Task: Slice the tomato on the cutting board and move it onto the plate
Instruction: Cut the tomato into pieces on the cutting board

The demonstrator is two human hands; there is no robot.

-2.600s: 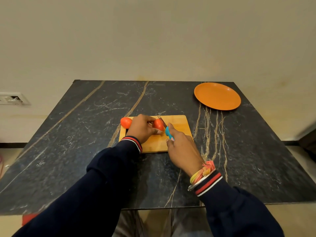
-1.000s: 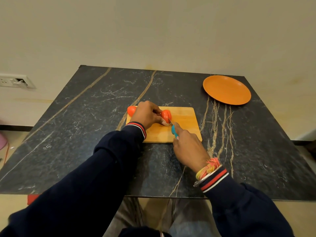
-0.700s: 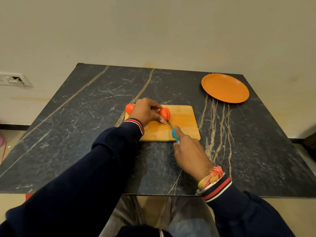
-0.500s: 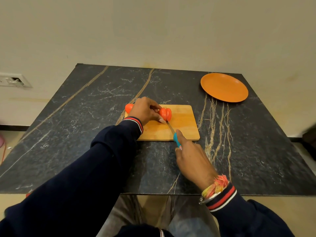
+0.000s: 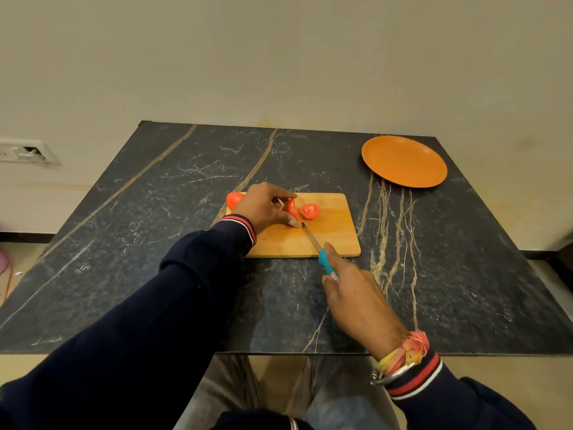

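Note:
On the wooden cutting board point(image 5: 328, 234) my left hand point(image 5: 263, 207) holds a red tomato point(image 5: 291, 207) with curled fingers. A cut slice point(image 5: 309, 211) lies flat on the board just right of the tomato, apart from it. My right hand point(image 5: 353, 293) grips the blue handle of a knife point(image 5: 325, 263); the blade lies low across the board's near part, its tip by my left thumb. A second red tomato point(image 5: 234, 198) sits at the board's far left corner, partly hidden by my left hand. The orange plate point(image 5: 403, 161) holds nothing.
The black marble table point(image 5: 155, 212) reaches the wall behind. The plate stands at its far right corner. A wall socket point(image 5: 28, 152) is at the left. My legs show under the table's near edge.
The knife has cut through the tomato and drawn back toward me. One slice has fallen flat to the right. My right hand has pulled nearer the table's front edge.

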